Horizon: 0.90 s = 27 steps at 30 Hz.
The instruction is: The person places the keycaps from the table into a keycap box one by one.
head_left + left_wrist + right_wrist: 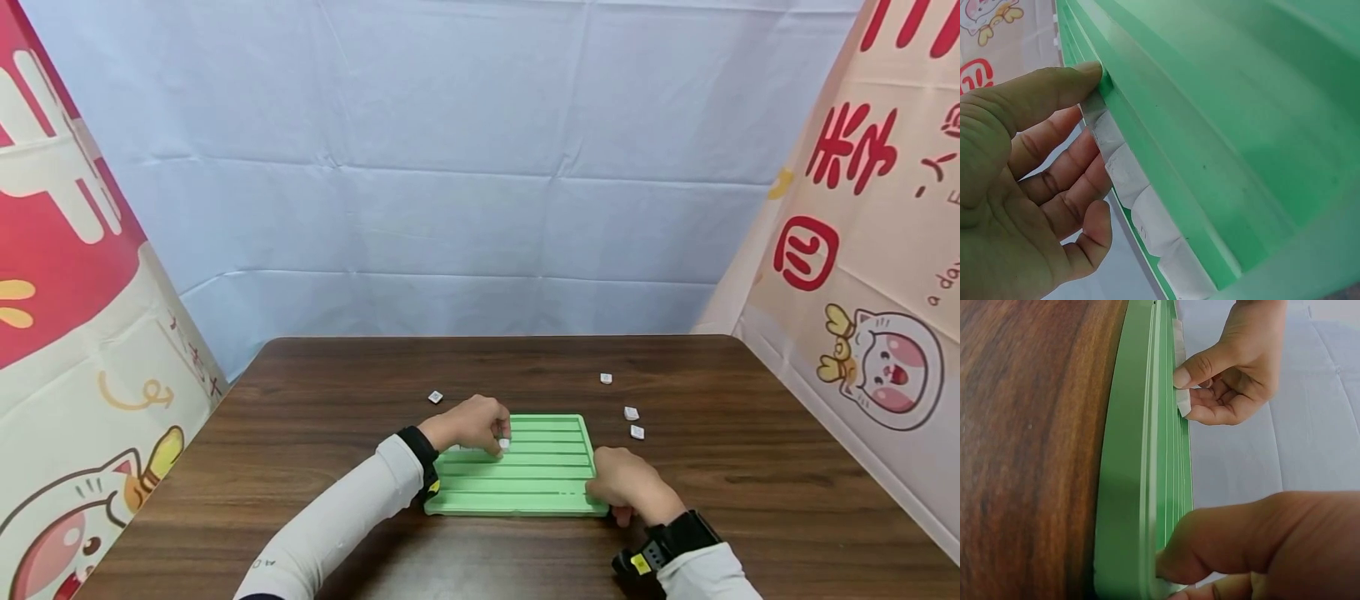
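A light green tray (517,472) with parallel raised ridges lies on the table. My left hand (472,423) reaches over its far left part and pinches a small white tile (1183,404) between thumb and fingers. In the left wrist view the tile is mostly hidden behind the thumb, at the end of a row of white tiles (1155,220) standing in one groove. My right hand (628,481) grips the tray's near right corner, its thumb (1180,562) over the rim and the other fingers outside it.
Loose white tiles lie around the tray: one (435,397) beyond its left side, others (632,413) to its right, and one (606,378) farther back. The brown wooden table (315,400) ends at a pale blue cloth (450,208), with printed cloths at both sides.
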Tool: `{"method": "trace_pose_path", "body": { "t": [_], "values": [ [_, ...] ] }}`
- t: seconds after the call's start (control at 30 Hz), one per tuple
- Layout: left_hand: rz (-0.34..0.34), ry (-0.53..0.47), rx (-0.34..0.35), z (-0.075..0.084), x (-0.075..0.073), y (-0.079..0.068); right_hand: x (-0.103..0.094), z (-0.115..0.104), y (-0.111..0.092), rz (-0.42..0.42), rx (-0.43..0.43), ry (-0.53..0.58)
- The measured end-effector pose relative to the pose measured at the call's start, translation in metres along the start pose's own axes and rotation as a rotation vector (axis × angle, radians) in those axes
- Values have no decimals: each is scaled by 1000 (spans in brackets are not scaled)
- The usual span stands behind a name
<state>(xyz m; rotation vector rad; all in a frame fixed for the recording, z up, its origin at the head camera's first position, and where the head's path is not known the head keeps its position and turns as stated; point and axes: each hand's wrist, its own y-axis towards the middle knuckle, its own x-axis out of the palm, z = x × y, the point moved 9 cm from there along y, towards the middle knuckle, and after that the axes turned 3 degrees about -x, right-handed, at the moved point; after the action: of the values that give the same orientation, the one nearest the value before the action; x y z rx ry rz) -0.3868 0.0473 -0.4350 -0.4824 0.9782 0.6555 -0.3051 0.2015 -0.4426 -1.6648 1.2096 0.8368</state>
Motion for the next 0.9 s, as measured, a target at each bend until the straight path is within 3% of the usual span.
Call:
{"method": "trace_pose_path", "body": {
  "t": [0.9],
  "values": [
    [-9,-7,-16,0,-1,-3,0,0,0,-26,9,18]
  ]
}}
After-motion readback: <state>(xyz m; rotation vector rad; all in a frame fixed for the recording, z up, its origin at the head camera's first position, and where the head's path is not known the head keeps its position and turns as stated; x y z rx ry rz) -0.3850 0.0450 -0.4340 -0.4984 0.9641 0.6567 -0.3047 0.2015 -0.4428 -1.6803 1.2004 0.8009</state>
